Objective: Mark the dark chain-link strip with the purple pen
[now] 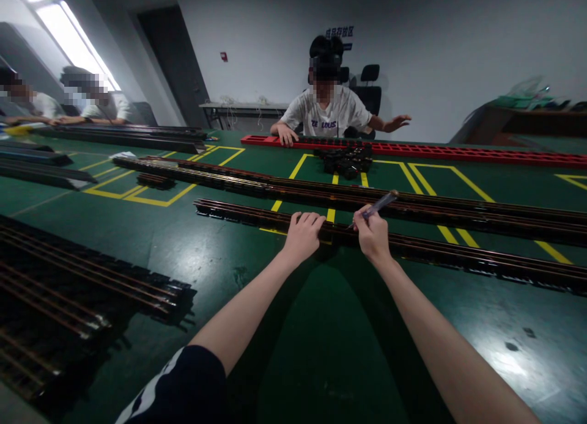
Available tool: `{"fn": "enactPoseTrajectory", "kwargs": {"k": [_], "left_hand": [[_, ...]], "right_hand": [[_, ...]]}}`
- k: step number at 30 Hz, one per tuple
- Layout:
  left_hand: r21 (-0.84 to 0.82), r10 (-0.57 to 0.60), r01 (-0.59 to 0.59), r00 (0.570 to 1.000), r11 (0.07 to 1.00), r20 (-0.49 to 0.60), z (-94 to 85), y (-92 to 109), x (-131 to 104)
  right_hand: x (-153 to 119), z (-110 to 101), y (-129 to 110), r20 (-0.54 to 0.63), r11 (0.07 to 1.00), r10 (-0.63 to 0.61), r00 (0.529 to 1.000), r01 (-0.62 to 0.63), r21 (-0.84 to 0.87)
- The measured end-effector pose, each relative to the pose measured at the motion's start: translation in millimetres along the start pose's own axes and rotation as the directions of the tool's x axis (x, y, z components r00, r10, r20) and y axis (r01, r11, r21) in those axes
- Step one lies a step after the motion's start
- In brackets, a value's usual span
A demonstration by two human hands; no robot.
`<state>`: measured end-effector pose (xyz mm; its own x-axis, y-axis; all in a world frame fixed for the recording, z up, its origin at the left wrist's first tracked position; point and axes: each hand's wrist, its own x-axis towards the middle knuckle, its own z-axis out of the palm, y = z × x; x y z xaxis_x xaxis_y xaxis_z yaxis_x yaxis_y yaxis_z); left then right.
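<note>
A long dark rail with copper-coloured strips [440, 250] lies across the green table in front of me. My left hand [303, 231] rests over its top, fingers curled round the far edge. In my right hand [373, 233] is a pen [381, 203] with a clear barrel, its tip pointing down at the rail just right of my left hand. Whether the tip touches the rail I cannot tell. Just beyond, more long rails [293, 189] of the same kind run roughly parallel.
Several stacked rails [82, 271] lie at the near left. Across the table a person [325, 109] sits behind a red slotted strip [440, 150], with a heap of small black parts [346, 161] before it. Two more people sit at the far left beside dark channels [132, 137].
</note>
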<state>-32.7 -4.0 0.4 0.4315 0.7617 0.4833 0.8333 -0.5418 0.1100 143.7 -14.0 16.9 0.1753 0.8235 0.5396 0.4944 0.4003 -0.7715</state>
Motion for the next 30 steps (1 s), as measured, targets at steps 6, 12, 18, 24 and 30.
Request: {"fn": "enactPoseTrajectory", "kwargs": {"k": [6, 12, 18, 24, 30], "left_hand": [[-0.055, 0.011, -0.009, 0.999, 0.998, 0.031, -3.8, -0.5, -0.2], [-0.056, 0.026, -0.023, 0.998, 0.998, 0.054, -9.0, 2.3, 0.1], [0.021, 0.034, -0.035, 0.999, 0.999, 0.03, -6.8, 2.4, 0.2], [0.047, 0.033, -0.035, 0.999, 0.998, 0.031, -5.6, 2.0, 0.8], [0.065, 0.032, -0.033, 0.999, 0.997, 0.018, -4.7, 2.0, 1.0]], "right_hand": [[0.6, -1.2, -2.6, 0.011, 1.0, -0.001, 1.0, 0.001, 0.0], [1.3, -1.2, -3.3, 0.016, 1.0, 0.002, 1.0, -0.002, -0.005], [1.1, -1.1, -2.6, 0.014, 1.0, 0.004, 1.0, -0.005, 0.015], [-0.2, 0.1, -6.3, 0.041, 0.999, 0.012, 0.999, -0.014, 0.047], [-0.5, -0.2, -6.7, 0.034, 0.999, 0.019, 0.999, -0.02, 0.035]]}}
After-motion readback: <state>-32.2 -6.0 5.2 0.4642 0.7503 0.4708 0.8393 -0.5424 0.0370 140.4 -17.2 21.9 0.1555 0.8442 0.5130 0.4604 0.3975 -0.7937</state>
